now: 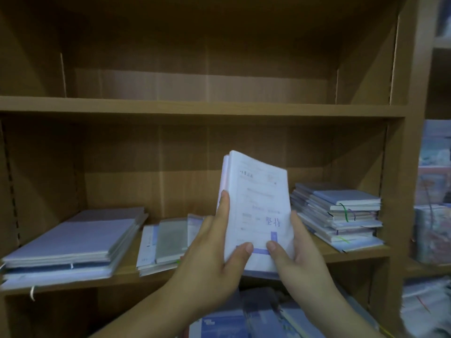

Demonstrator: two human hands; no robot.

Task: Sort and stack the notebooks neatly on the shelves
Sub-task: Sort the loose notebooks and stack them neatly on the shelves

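Note:
I hold a thin bundle of pale notebooks (pixel 258 206) upright in front of the middle shelf (pixel 127 269). My left hand (pixel 214 250) grips its left edge, thumb across the lower cover. My right hand (pixel 300 252) grips the right edge, its thumb also on the cover. On the shelf lie a wide flat stack of large notebooks (pixel 73 242) at the left, a low pile of grey and white ones (pixel 166 242) in the middle, and a taller uneven stack of small blue notebooks (pixel 339 213) at the right.
The upper shelf (pixel 195 107) holds nothing visible. More blue notebooks (pixel 256 318) lie on the shelf below my hands. Another bookcase at the right edge holds blurred stacks (pixel 434 235). A wooden upright (pixel 400 191) separates the two bookcases.

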